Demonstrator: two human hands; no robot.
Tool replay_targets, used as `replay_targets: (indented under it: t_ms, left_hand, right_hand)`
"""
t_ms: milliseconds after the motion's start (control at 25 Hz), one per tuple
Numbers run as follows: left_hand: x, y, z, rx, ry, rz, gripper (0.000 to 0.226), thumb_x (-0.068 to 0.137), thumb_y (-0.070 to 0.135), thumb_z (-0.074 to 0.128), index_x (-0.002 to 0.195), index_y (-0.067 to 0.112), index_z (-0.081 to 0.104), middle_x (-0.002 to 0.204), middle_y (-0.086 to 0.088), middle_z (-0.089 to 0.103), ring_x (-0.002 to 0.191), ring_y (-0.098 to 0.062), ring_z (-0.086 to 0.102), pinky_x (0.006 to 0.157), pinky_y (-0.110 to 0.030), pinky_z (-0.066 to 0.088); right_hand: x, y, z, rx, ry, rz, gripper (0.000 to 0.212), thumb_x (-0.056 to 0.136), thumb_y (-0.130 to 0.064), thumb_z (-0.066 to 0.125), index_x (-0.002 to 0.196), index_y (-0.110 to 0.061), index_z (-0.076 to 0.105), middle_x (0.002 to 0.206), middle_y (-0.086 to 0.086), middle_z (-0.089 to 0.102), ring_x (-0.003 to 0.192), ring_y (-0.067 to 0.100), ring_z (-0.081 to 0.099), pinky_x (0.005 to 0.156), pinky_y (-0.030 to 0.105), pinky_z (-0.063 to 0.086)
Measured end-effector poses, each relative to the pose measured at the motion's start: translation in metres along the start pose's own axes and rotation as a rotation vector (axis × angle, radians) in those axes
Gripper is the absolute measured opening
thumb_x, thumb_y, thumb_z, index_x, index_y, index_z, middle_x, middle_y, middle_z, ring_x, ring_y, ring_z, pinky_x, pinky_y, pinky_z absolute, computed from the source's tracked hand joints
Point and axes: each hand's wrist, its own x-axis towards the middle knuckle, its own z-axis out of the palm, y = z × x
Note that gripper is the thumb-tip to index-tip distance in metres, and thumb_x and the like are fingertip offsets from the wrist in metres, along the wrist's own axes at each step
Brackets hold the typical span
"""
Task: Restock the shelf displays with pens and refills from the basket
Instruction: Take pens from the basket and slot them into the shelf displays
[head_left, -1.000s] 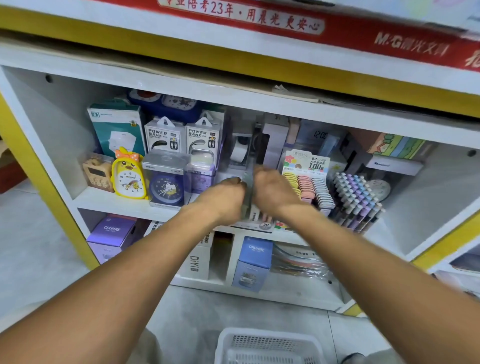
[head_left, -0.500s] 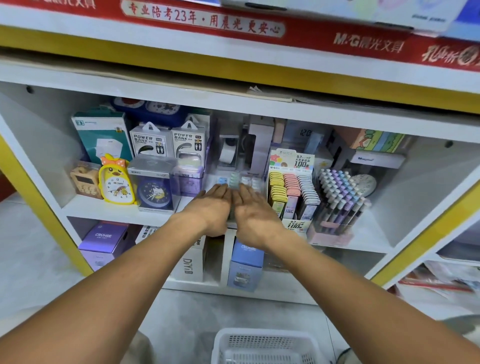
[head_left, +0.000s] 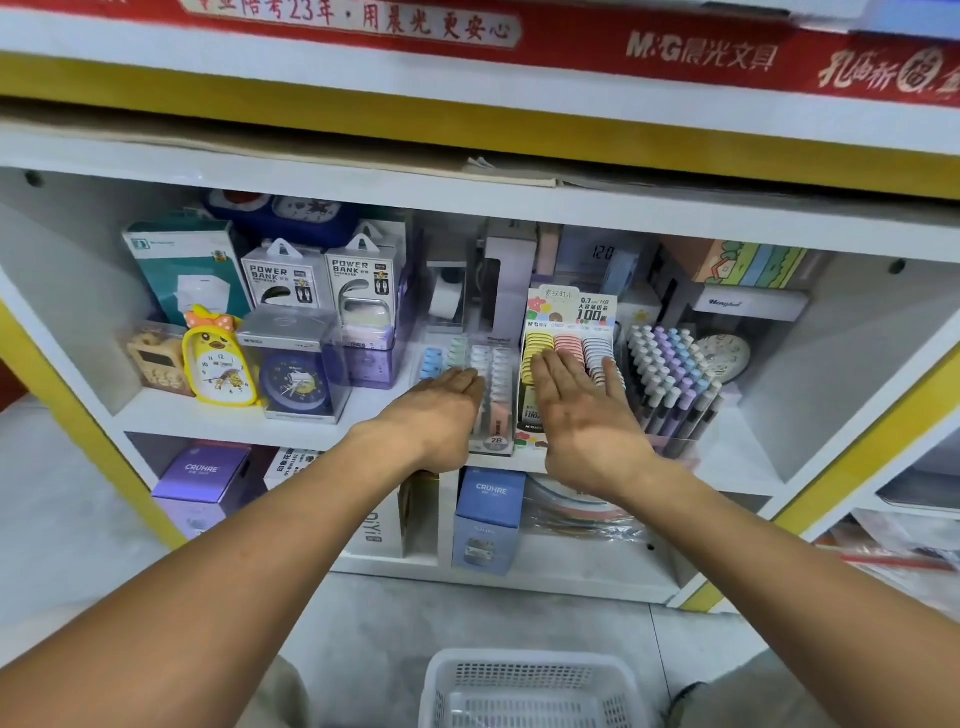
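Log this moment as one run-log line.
left hand: open, flat at 2B refill display | right hand: open, over lead refill display | basket: on floor below

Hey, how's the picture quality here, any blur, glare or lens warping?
Head view: wide-angle warp bows the red banner and the shelf edges; left hand and right hand look sharp; the power bank boxes stay readable; soft even light, no harsh glare.

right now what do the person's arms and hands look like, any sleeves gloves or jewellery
Both arms are bare from wrist to the frame edge: no sleeves show. The left hand and right hand wear no gloves, and no rings, watch or bracelet show. Light fabric, seemingly trousers, shows below the arms.
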Motion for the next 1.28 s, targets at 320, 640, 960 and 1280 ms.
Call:
replay_targets:
  t_ms: [320, 640, 960, 1280]
  left_hand:
    - [0.005, 0.025, -0.018, -0.234, 0.289, 0.018, 0.044, 0.079, 0.005, 0.055, 0.122, 0.014, 0.055, 0.124, -0.005, 0.054, 0.118, -0.026, 0.051, 0.090, -0.035, 0.045]
    - [0.013, 0.030, -0.026, -0.322, 0.375, -0.065, 0.042, 0.079, 0.005, 0.057, 0.118, 0.017, 0.064, 0.122, -0.003, 0.062, 0.110, -0.025, 0.057, 0.083, -0.033, 0.048]
    - [0.016, 0.030, -0.025, -0.326, 0.373, -0.103, 0.054, 0.083, 0.004, 0.056, 0.136, 0.016, 0.054, 0.140, -0.004, 0.055, 0.128, -0.026, 0.049, 0.101, -0.036, 0.042]
    - [0.019, 0.031, -0.018, -0.321, 0.380, -0.018, 0.062, 0.086, 0.007, 0.054, 0.145, 0.019, 0.042, 0.150, 0.001, 0.043, 0.135, -0.023, 0.041, 0.107, -0.034, 0.036]
  right_hand:
    - [0.019, 0.022, -0.019, 0.167, 0.268, -0.007, 0.022, 0.094, -0.032, 0.065, 0.113, -0.021, 0.064, 0.110, -0.002, 0.062, 0.106, 0.024, 0.057, 0.088, 0.037, 0.047]
    - [0.032, 0.046, -0.042, 0.810, 0.589, 0.120, 0.013, 0.090, -0.019, 0.073, 0.103, -0.019, 0.072, 0.086, -0.009, 0.068, 0.079, 0.006, 0.063, 0.077, 0.023, 0.054]
    - [0.032, 0.051, -0.034, 0.656, 0.678, 0.025, 0.017, 0.091, -0.014, 0.071, 0.107, -0.011, 0.073, 0.090, 0.002, 0.074, 0.082, 0.020, 0.067, 0.078, 0.039, 0.057]
    - [0.044, 0.045, -0.006, 0.298, 0.404, -0.135, 0.015, 0.091, -0.002, 0.058, 0.089, -0.006, 0.073, 0.094, 0.005, 0.071, 0.091, 0.025, 0.062, 0.078, 0.041, 0.053]
